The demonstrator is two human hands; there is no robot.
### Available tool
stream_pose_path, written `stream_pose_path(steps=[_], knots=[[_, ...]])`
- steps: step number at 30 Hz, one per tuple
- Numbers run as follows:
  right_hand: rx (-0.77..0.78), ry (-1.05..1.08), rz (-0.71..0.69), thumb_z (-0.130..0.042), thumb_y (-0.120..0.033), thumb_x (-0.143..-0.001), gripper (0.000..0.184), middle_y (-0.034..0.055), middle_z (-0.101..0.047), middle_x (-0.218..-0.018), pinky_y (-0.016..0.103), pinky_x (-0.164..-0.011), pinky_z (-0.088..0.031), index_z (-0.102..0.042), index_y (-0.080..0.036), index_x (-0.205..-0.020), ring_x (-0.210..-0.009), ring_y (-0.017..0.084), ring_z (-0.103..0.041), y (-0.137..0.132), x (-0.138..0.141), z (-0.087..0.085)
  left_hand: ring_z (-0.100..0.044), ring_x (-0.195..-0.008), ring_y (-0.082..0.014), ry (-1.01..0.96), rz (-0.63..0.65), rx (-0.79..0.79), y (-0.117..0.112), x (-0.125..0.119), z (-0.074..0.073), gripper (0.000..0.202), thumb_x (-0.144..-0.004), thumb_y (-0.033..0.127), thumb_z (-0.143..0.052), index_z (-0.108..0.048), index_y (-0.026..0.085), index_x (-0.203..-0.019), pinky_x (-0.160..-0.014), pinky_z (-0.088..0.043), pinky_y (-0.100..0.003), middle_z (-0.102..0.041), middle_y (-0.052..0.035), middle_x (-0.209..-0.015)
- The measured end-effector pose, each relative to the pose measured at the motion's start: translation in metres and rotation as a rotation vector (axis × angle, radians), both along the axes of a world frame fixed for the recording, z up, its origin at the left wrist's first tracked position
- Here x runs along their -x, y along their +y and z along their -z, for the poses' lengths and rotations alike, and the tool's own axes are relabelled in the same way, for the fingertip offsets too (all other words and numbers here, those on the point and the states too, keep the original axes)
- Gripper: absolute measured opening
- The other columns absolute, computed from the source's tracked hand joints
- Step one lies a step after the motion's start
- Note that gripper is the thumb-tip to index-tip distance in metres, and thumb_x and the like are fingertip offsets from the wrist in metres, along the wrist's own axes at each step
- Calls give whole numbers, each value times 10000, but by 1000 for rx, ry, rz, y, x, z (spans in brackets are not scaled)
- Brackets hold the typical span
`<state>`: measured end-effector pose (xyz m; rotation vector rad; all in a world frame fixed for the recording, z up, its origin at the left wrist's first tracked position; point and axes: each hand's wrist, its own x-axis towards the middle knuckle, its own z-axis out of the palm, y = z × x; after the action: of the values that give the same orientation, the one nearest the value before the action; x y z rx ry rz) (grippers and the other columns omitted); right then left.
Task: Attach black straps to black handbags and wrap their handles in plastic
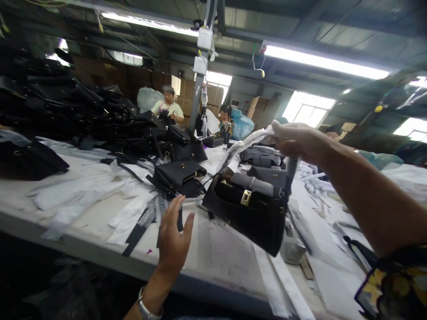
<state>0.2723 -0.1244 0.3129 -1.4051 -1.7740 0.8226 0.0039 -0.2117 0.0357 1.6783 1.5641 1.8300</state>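
Note:
My right hand is closed around the paper-wrapped handle of a black handbag and holds it lifted above the white worktable. The bag hangs tilted, its flap and gold clasp facing up. A strip of white wrapping paper trails from the handle to the left. My left hand is open, fingers spread, held over the table's near edge just left of the bag and touching nothing. A metal watch band shows on that wrist.
Several black handbags lie on the table, with a tall heap at the far left. White paper strips and black straps litter the surface. Two people sit at the far end. More bags sit behind the lifted one.

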Motion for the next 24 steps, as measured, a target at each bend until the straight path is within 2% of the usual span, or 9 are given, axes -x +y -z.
stream_pose_path(steps=[2,5,7,10,12,15,19,22,24], knots=[[-69,-117,4,-467,-550,-909,642,41,-703,-754,248,-473,-230,-654,59,-993,-453,-27,-451,2,-3,-7,-351,-1424,-287,56,20,-2,3,3,3,554,-902,352,-613,-468,235,-1423,-1175,-248,-462,-442,-112,-1517],[-172,-263,-59,-467,-515,-894,607,49,-715,-809,251,-532,-305,-654,60,-959,-554,-5,-544,12,-1,1,-530,-1286,-292,-55,231,187,-7,-9,19,499,-878,390,-635,-559,247,-1350,-1088,-391,-446,-573,-110,-1397],[-211,-309,-132,-549,-524,-862,562,18,-702,-728,231,-562,-354,-678,19,-929,-555,14,-555,21,0,17,-689,-1003,-259,-206,397,346,-21,-23,34,422,-870,421,-638,-629,237,-1249,-891,-531,-382,-690,-100,-1181],[-215,-336,-229,-689,-573,-779,516,-8,-660,-604,224,-560,-412,-710,-68,-886,-541,77,-567,32,3,50,-703,-716,-204,-403,564,526,-45,-42,53,367,-893,489,-582,-651,189,-1093,-685,-553,-316,-719,-71,-915],[-246,-326,-263,-675,-599,-790,498,13,-676,-637,251,-603,-457,-715,-106,-850,-597,121,-607,36,4,71,-706,-737,-208,-468,640,594,-57,-51,61,366,-903,509,-554,-633,172,-1021,-695,-551,-311,-715,-74,-874],[-394,-297,-248,-635,-544,-854,416,62,-734,-891,325,-810,-502,-729,-145,-929,-840,187,-669,33,3,91,-706,-849,-225,-462,695,632,-65,-59,65,325,-850,439,-655,-629,172,-1035,-774,-545,-319,-722,-82,-915],[-725,-260,57,-657,-410,-871,312,68,-699,-1093,376,-936,-482,-682,-216,-1113,-1056,226,-622,-14,-2,108,-693,-867,-234,-363,628,646,-69,-69,63,367,-769,332,-742,-619,183,-1081,-787,-551,-342,-710,-77,-935],[-814,-55,457,-590,-385,-921,206,52,-690,-901,345,-780,-524,-664,-229,-1033,-915,224,-641,-85,-6,143,-678,-909,-251,-298,555,622,-71,-77,65,445,-744,333,-761,-600,191,-1133,-778,-564,-364,-691,-85,-990],[-658,14,537,-567,-392,-934,200,-7,-592,-617,294,-587,-478,-641,-241,-825,-589,178,-581,-133,-6,183,-674,-913,-260,-272,531,609,-72,-81,67,442,-734,329,-766,-609,194,-1125,-767,-568,-371,-689,-86,-993]])
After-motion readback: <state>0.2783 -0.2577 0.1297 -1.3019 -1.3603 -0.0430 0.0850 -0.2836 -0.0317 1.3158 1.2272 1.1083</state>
